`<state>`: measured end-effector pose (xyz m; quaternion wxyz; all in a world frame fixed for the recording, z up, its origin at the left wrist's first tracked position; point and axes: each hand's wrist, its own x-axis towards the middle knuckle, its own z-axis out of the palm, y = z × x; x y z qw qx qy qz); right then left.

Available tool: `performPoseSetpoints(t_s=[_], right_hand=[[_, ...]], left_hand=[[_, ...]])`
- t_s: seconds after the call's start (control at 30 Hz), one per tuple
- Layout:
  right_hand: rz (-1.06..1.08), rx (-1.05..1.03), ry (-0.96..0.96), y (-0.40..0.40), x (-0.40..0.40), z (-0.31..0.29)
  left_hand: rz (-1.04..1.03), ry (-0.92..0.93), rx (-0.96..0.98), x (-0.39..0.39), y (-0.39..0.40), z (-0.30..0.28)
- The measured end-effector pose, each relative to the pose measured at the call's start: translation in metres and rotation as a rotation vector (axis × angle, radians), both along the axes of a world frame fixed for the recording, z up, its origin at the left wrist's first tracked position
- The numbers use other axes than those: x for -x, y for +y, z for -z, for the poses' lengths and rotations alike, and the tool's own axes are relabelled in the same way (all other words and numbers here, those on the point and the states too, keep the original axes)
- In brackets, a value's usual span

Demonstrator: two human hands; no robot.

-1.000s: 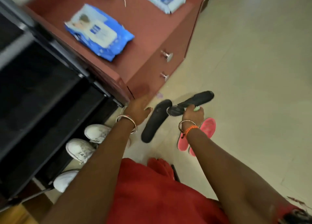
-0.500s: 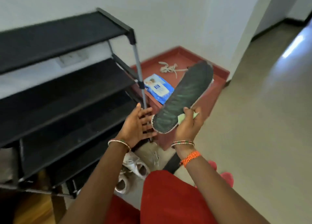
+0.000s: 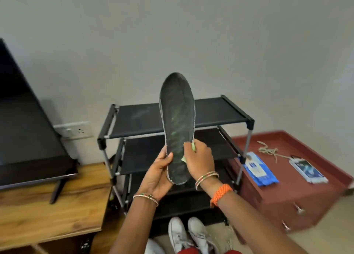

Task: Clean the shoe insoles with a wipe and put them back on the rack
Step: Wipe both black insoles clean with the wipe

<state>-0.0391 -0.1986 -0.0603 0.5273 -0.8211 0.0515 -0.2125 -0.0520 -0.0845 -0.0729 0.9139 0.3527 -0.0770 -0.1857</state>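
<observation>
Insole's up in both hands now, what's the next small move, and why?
Probably slide the right hand with its pale wipe up the insole. The left hand steadies the heel, the wipe sits low, and the upper length lies bare above it.

both hands hold a dark insole (image 3: 177, 119) upright in front of the black rack (image 3: 214, 114). the left hand (image 3: 158, 174) cups its lower edge, thumb on the face; the right hand (image 3: 199, 160) grips the other edge, with a pale green wipe (image 3: 193, 146) under its fingers. white sneakers (image 3: 189, 234) sit on the floor below the rack. a blue wipe pack (image 3: 257, 169) lies on the red counter (image 3: 306, 196).
</observation>
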Motion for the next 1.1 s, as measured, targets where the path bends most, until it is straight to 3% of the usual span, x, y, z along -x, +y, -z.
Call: performPoseSetpoints(t_s=[0.13,0.27,0.4,0.47,0.57,0.7,0.9,1.1], right_hand=[[-0.063,0.123,0.047,0.01,-0.017,-0.039],[-0.061,0.312,0.176,0.008,-0.035,-0.049],[-0.093,0.1,0.177,0.0,-0.075,-0.061],[-0.133,0.084,0.104,0.0,-0.099,-0.067],[-0.117,0.135,-0.166,0.007,-0.129,-0.069],[-0.211,0.409,-0.355,0.015,-0.151,-0.054],[-0.489,0.752,-0.166,0.019,-0.123,-0.027],[-0.549,0.619,-0.079,0.012,-0.094,-0.02]], left_hand=[[0.018,0.105,0.137,-0.007,0.009,-0.018],[-0.072,0.1,0.086,-0.029,0.014,-0.024],[-0.168,0.117,0.074,-0.07,0.032,-0.02],[-0.174,0.113,0.049,-0.09,0.04,-0.015],[-0.141,0.141,-0.026,-0.111,0.047,-0.013],[-0.109,0.195,-0.143,-0.126,0.042,-0.014],[-0.128,0.334,-0.071,-0.11,0.029,-0.012],[-0.202,0.322,-0.098,-0.095,0.023,-0.008]])
